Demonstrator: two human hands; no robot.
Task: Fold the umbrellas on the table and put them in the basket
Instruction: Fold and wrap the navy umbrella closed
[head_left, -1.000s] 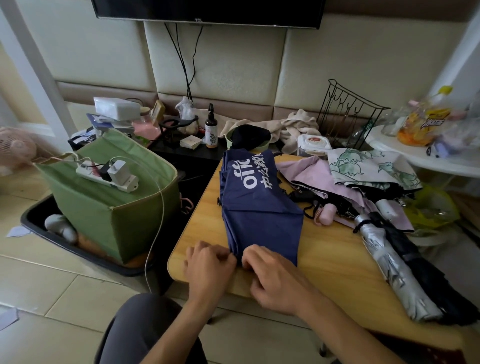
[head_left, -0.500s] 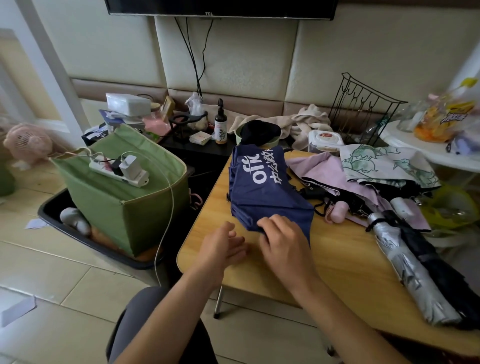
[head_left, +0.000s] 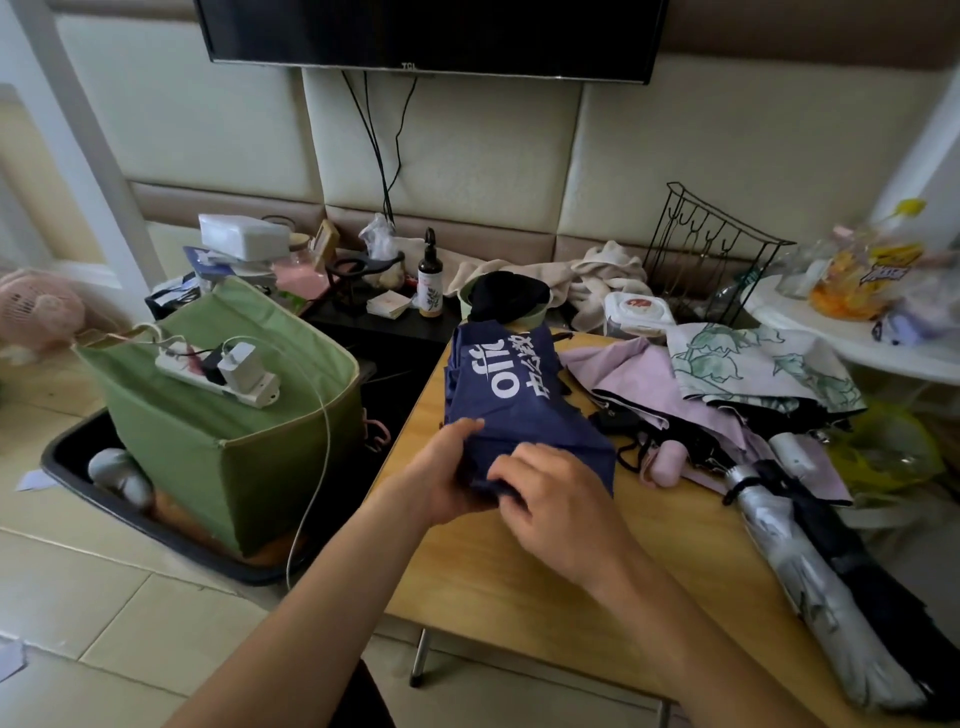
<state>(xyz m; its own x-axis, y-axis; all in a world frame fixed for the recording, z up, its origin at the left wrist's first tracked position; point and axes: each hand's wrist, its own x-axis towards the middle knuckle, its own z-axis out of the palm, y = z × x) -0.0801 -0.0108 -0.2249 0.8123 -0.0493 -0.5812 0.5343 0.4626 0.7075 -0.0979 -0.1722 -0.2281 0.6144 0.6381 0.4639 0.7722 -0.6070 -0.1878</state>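
Observation:
A navy blue umbrella (head_left: 511, 395) with white lettering lies along the left side of the wooden table (head_left: 524, 582). My left hand (head_left: 447, 475) grips its near end from the left, thumb on top of the fabric. My right hand (head_left: 558, 496) holds the same near end from the right, fingers curled into the folds. A pink umbrella (head_left: 623, 369), a leaf-print umbrella (head_left: 753, 358) and a long silver-and-black umbrella (head_left: 810, 571) lie on the right half of the table. The green fabric basket (head_left: 234, 436) stands on the floor to the left.
A white power strip (head_left: 218, 371) with a charger rests across the basket's top, its cable hanging down the front. The basket sits in a black tray (head_left: 104, 499). Behind the table stand a black wire rack (head_left: 711, 249), a spray bottle (head_left: 429, 280) and crumpled towels (head_left: 597, 275).
Both hands moved up from the table's front edge along the navy umbrella and closed around its near end, bunching the fabric. The camera also moved closer and tilted.

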